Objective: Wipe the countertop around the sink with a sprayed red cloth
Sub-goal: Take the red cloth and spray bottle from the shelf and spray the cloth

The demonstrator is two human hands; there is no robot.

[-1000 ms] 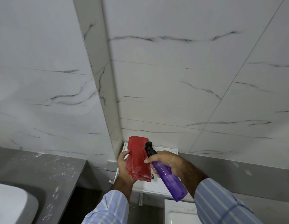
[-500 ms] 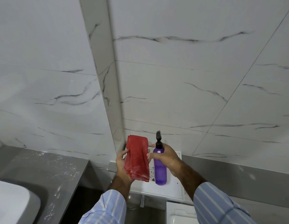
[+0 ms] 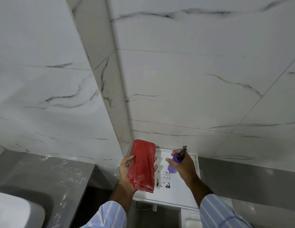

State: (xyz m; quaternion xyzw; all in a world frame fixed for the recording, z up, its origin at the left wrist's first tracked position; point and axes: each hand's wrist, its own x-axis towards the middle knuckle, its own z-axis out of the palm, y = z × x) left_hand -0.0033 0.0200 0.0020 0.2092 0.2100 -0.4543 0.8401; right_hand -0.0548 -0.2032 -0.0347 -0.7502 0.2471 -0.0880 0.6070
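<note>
A folded red cloth lies upright across my left hand, whose fingers curl round its edges. To its right my right hand grips a purple spray bottle with a black nozzle, standing upright over a white shelf. The grey countertop, speckled with white marks, sits at the lower left. The white sink shows at the bottom left corner.
White marble-veined wall tiles fill most of the view, with a corner column running down to the shelf. A grey ledge runs along the right wall. A dark gap separates the countertop from the shelf. Black print marks the shelf surface.
The spray bottle went from tilted with its nozzle at the cloth to upright, moving right and down onto the shelf area. The cloth stayed in my left hand.
</note>
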